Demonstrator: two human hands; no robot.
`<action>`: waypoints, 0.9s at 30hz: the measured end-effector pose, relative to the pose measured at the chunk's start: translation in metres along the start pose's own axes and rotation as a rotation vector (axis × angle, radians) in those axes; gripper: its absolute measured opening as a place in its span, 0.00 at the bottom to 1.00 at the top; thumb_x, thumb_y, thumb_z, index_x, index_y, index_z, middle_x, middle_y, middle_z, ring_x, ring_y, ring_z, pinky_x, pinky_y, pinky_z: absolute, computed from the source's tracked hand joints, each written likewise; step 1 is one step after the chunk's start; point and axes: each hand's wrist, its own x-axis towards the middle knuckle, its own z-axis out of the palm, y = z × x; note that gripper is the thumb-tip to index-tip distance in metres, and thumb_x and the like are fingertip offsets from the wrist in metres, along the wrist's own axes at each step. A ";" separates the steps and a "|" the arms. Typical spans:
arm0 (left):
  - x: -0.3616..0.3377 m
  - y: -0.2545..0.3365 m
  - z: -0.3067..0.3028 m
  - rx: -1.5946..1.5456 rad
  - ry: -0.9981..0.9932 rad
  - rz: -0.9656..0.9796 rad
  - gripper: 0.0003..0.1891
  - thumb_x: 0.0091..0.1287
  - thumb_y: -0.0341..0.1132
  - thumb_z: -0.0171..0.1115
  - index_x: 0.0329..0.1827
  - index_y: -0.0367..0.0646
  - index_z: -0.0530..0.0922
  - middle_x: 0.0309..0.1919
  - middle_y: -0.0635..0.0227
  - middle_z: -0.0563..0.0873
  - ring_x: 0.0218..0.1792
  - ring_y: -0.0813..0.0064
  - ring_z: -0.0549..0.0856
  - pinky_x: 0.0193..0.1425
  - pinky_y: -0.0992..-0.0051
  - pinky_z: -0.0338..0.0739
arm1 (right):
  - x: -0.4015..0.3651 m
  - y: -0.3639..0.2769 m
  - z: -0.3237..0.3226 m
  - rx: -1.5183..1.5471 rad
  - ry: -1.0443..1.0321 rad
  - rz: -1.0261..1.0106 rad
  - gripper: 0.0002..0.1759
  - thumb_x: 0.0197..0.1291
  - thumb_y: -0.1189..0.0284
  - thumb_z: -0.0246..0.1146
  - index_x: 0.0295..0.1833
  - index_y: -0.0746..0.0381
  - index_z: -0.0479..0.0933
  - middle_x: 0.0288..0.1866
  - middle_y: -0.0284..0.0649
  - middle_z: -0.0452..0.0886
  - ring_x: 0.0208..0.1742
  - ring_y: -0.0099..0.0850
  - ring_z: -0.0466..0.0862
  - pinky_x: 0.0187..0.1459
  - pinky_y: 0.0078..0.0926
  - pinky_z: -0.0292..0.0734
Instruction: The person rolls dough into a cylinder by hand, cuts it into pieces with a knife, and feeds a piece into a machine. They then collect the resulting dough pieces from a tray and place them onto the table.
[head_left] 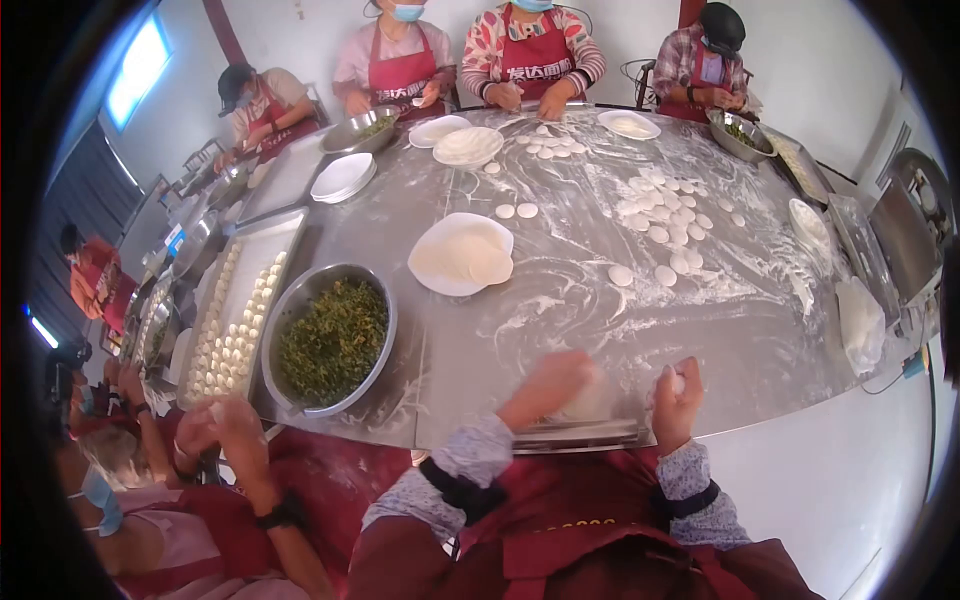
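My left hand (552, 388) is smeared by motion at the front edge of the steel table, so its fingers do not show clearly. Right beside it lies a pale, floury round of dough (588, 404), partly covered by that hand. My right hand (677, 402) is closed in a fist to the right, just over the table edge. Something whitish shows between its fingers, too small to name. Flattened dough pieces (658, 235) lie scattered farther back on the floured steel. A white plate (425, 272) with a stack of thin dough wrappers (468, 257) stands ahead of my left hand.
To the left stands a steel bowl (391, 345) of chopped green filling (333, 335), beside a tray (290, 240) with rows of dumplings (235, 350). Co-workers in red aprons sit around the table; one person's hands (225, 430) are close on my left. A plastic bag (860, 325) lies at right.
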 end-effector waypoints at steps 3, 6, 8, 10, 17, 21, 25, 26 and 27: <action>0.002 -0.022 -0.070 -0.310 0.457 -0.178 0.10 0.61 0.37 0.58 0.38 0.38 0.74 0.29 0.67 0.78 0.33 0.80 0.75 0.36 0.76 0.72 | -0.003 -0.003 -0.002 0.140 -0.044 0.168 0.06 0.53 0.75 0.55 0.28 0.64 0.65 0.18 0.40 0.67 0.21 0.27 0.70 0.24 0.28 0.65; 0.014 -0.032 -0.125 0.166 0.794 -0.332 0.23 0.59 0.30 0.56 0.58 0.32 0.66 0.52 0.46 0.73 0.56 0.55 0.72 0.61 0.61 0.64 | 0.004 0.003 0.005 0.051 -0.019 0.038 0.07 0.53 0.75 0.56 0.29 0.65 0.66 0.19 0.41 0.68 0.21 0.27 0.71 0.24 0.28 0.66; 0.027 -0.037 -0.110 0.282 0.780 -0.228 0.23 0.59 0.30 0.55 0.58 0.32 0.66 0.53 0.46 0.73 0.56 0.54 0.71 0.62 0.61 0.63 | 0.009 0.003 0.009 0.015 -0.023 0.020 0.07 0.53 0.74 0.57 0.30 0.65 0.66 0.20 0.42 0.69 0.22 0.27 0.71 0.24 0.27 0.66; 0.044 -0.026 -0.086 0.345 0.624 0.029 0.23 0.59 0.30 0.54 0.59 0.34 0.66 0.54 0.47 0.73 0.56 0.51 0.72 0.60 0.62 0.64 | 0.009 -0.001 0.009 0.029 -0.016 0.030 0.07 0.53 0.73 0.57 0.30 0.65 0.67 0.20 0.42 0.69 0.22 0.27 0.72 0.24 0.27 0.67; 0.142 -0.009 0.022 0.298 0.212 0.187 0.20 0.57 0.29 0.51 0.55 0.38 0.71 0.49 0.54 0.77 0.51 0.57 0.76 0.54 0.63 0.70 | 0.006 -0.003 0.007 0.022 -0.023 0.030 0.08 0.53 0.72 0.58 0.31 0.65 0.67 0.18 0.44 0.69 0.21 0.28 0.72 0.25 0.28 0.67; 0.142 -0.022 0.035 0.393 0.236 0.284 0.18 0.56 0.28 0.50 0.51 0.38 0.73 0.49 0.54 0.77 0.52 0.55 0.75 0.55 0.63 0.69 | 0.007 -0.005 0.008 0.022 -0.032 0.050 0.08 0.53 0.72 0.57 0.30 0.65 0.67 0.18 0.46 0.69 0.20 0.30 0.71 0.25 0.30 0.67; 0.104 -0.011 0.025 0.457 0.030 0.120 0.12 0.52 0.29 0.57 0.41 0.43 0.77 0.40 0.58 0.79 0.44 0.56 0.77 0.48 0.62 0.71 | 0.006 -0.006 0.008 0.058 -0.053 0.059 0.08 0.53 0.73 0.57 0.30 0.65 0.67 0.18 0.46 0.70 0.20 0.33 0.72 0.25 0.30 0.67; 0.094 -0.019 0.027 0.295 0.082 0.158 0.10 0.50 0.30 0.59 0.37 0.44 0.77 0.37 0.59 0.79 0.42 0.56 0.78 0.45 0.62 0.71 | 0.007 -0.011 0.005 0.058 -0.064 0.079 0.08 0.52 0.73 0.57 0.30 0.65 0.67 0.19 0.46 0.70 0.20 0.34 0.72 0.25 0.30 0.67; 0.083 -0.021 0.023 0.299 0.078 0.149 0.10 0.50 0.30 0.59 0.37 0.44 0.77 0.37 0.59 0.79 0.42 0.56 0.78 0.45 0.62 0.71 | 0.007 -0.014 0.004 0.056 -0.073 0.102 0.08 0.52 0.73 0.57 0.30 0.66 0.66 0.19 0.47 0.70 0.20 0.35 0.73 0.26 0.30 0.68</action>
